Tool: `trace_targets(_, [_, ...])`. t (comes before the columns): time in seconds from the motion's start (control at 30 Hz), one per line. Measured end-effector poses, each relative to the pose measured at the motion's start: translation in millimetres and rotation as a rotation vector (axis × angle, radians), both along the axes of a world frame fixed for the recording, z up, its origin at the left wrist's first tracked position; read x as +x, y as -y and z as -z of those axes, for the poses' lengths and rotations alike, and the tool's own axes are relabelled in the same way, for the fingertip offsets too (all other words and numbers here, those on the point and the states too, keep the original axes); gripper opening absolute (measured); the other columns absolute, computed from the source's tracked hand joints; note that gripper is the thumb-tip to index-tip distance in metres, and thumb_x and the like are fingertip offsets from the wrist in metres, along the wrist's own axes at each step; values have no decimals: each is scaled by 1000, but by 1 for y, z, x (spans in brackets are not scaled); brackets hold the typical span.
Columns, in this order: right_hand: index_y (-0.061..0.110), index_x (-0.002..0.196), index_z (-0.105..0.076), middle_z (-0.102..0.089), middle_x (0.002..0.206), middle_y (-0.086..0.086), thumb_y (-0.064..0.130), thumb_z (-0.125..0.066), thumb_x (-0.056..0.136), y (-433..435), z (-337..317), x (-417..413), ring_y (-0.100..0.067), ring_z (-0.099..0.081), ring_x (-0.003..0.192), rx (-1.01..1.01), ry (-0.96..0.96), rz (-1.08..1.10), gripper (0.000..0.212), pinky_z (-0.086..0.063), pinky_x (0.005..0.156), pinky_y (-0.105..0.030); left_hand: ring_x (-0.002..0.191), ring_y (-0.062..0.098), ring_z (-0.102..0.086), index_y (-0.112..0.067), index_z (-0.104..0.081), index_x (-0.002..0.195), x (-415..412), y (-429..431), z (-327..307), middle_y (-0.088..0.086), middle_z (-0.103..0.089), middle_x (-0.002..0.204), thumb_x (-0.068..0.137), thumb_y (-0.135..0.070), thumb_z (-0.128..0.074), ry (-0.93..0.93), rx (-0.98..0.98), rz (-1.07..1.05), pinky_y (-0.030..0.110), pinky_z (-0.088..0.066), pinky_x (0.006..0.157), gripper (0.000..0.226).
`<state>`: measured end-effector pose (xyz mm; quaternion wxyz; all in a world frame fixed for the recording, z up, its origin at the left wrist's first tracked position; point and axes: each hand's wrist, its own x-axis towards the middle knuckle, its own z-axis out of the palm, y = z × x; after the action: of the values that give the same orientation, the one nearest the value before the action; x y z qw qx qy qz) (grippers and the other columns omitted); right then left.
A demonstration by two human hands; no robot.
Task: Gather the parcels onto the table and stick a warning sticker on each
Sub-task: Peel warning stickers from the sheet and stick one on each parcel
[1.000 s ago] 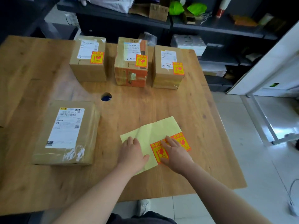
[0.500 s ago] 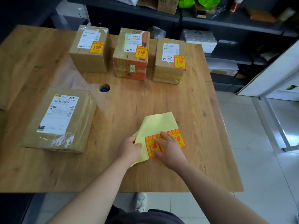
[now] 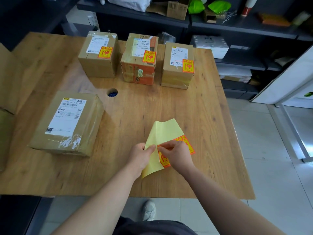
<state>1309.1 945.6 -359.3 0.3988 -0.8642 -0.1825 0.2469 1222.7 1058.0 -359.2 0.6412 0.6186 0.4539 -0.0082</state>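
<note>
The right hand covers most of the near sticker on the sheet, the print on the label of the big parcel is too small to read, and the picture's left edge cuts off the worktop and a box.

Setting: parcel stockroom or packing room. Dark shelving at 12 o'clock holds cardboard boxes, plastic bags and a white foam box. The wooden table carries taped parcels with shipping labels. Grey tiled floor at 4 o'clock.
</note>
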Motion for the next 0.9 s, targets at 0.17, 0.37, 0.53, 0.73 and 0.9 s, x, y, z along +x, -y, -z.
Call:
trace_targets(0.17, [19,85,-77,-70,74,13,28,-73,80,0,-2,-2,9,-59,61,6,-31,26,11,-39,51,-5,75,19,-69,-9,-69,85,-2,3,-3,6,-73,82,90,-23,-63,67,-79,-12,30,-52,67,15])
trace_targets(0.37, [18,85,-76,-69,79,8,28,-69,85,0,-7,-3,-5,-62,72,-2,-114,75,13,-50,61,-20,82,20,-68,-10,-69,87,-6,4,-3,6,-73,87,93,-20,-59,98,-59,26,35,-53,75,15])
trace_targets(0.53, [8,74,-70,-67,68,-2,18,-61,84,4,-7,0,-9,-51,57,-28,-109,76,17,-37,46,-14,68,23,-59,-5,-66,82,-7,1,1,12,-68,79,93,-22,-57,9,161,26,31,-43,60,22])
trace_targets(0.73, [1,73,-61,-56,63,-4,13,-54,83,15,-6,6,-13,-41,52,-93,-158,111,17,-30,42,-20,46,15,-32,-11,-35,53,-11,-17,2,0,-37,51,89,-13,-52,-155,577,75,27,-19,44,40])
trace_targets(0.9, [-3,74,-59,-54,68,-8,8,-51,81,23,-12,14,-16,-37,54,-79,-202,168,16,-26,38,-18,53,13,-39,-12,-39,56,-14,-28,6,7,-47,65,93,-16,-47,-271,757,125,26,-22,44,39])
